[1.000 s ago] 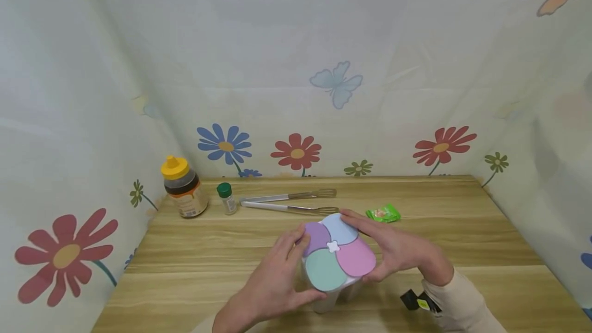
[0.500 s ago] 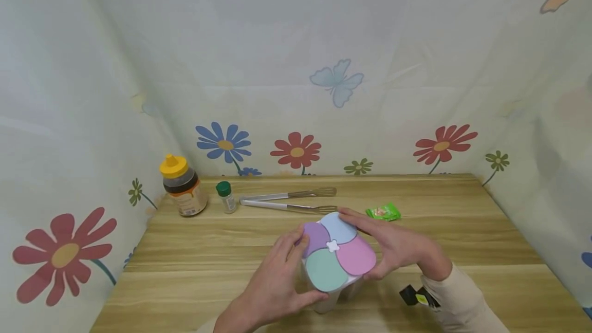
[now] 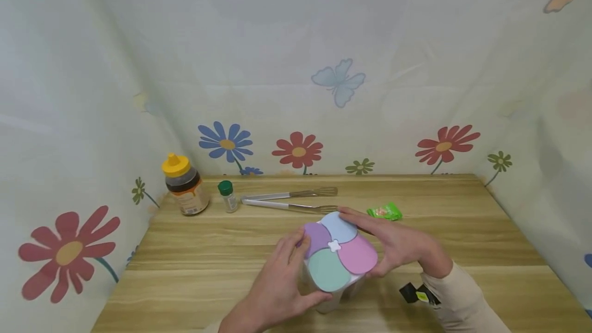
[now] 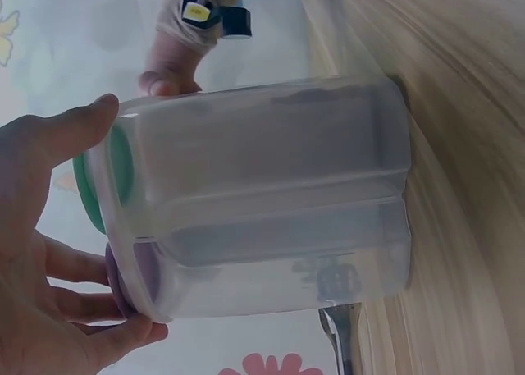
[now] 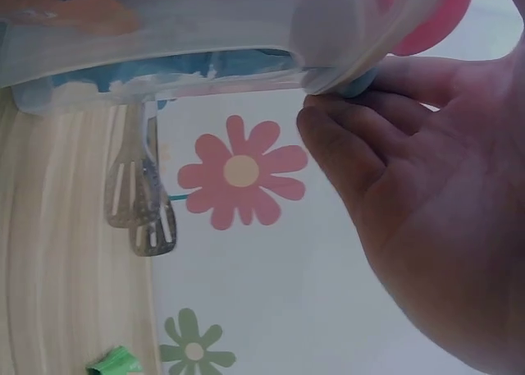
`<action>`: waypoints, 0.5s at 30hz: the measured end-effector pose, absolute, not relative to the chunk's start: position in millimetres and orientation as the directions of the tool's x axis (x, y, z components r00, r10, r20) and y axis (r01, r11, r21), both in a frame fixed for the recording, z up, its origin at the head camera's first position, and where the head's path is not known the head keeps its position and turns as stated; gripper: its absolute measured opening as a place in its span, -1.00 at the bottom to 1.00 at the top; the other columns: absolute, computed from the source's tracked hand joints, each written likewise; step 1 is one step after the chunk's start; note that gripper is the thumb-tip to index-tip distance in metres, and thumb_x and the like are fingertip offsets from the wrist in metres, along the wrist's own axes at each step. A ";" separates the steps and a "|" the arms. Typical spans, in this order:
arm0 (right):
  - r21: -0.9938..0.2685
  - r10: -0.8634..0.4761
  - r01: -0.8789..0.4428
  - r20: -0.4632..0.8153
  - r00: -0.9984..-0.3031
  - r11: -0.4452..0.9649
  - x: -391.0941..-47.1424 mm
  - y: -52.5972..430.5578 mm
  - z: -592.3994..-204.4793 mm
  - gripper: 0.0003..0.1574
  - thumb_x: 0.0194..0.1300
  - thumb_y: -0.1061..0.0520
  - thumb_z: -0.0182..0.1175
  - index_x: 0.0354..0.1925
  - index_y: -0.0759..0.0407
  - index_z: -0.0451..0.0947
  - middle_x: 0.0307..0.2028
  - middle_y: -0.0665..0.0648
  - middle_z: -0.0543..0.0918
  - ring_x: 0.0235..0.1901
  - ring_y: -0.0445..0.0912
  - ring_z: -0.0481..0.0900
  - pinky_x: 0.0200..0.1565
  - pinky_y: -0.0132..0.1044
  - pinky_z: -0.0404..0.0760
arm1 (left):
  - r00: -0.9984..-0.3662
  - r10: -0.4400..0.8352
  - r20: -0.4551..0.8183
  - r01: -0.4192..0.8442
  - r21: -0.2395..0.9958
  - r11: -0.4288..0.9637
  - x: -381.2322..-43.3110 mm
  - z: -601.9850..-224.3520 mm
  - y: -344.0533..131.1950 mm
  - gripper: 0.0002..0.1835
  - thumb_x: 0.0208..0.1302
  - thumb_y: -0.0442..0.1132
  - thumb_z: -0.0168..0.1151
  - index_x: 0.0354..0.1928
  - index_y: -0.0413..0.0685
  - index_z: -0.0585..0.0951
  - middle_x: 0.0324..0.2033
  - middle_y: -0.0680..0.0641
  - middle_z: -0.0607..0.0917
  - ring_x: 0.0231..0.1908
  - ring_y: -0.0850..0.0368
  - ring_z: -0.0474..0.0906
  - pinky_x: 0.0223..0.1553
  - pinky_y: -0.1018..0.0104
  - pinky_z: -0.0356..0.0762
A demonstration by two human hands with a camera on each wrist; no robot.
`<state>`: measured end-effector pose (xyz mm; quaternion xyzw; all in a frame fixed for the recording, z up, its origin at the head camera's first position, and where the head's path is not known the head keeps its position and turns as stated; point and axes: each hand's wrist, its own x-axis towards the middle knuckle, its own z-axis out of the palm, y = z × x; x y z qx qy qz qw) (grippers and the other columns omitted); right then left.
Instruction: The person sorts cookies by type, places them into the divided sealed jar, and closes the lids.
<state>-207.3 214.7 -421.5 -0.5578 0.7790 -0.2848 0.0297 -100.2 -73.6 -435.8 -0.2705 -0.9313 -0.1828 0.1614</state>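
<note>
A tall clear plastic storage container [image 4: 271, 170] stands upright on the wooden table, its walls divided into compartments. Its lid [image 3: 334, 246] has petal-shaped flaps in purple, blue, pink and green around a small white hub. My left hand [image 3: 279, 281] grips the lid's left side, thumb at the near edge by the green flap and fingers by the purple one. On the other side my right hand [image 3: 402, 245] holds the rim, fingertips at the far edge by the blue flap and thumb near the pink flap. In the left wrist view, all flaps visible lie at the top rim.
Metal tongs [image 3: 289, 201] with slotted ends lie behind the container. Left of them stand a green-capped spice jar [image 3: 228, 198] and a yellow-lidded squeeze bottle [image 3: 186, 189] of dark syrup. A small green packet [image 3: 386, 211] lies beyond my right hand. Flower-printed cloth walls border the table.
The hands keep their hold on the container's lid throughout. Only a slight shift of the head view shows.
</note>
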 end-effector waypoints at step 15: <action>-0.473 -0.888 -0.834 0.197 -0.416 0.285 -198.1 213.1 -409.5 0.44 -0.08 -0.13 0.51 0.51 0.30 -0.10 0.52 0.24 -0.01 0.48 0.10 0.07 0.43 -0.22 0.23 | -0.803 0.451 0.390 0.555 0.214 0.804 -98.7 -436.2 -72.8 0.15 -0.01 0.59 0.08 0.38 -0.21 0.32 0.41 -0.17 0.27 0.37 -0.04 0.24 0.33 0.07 0.39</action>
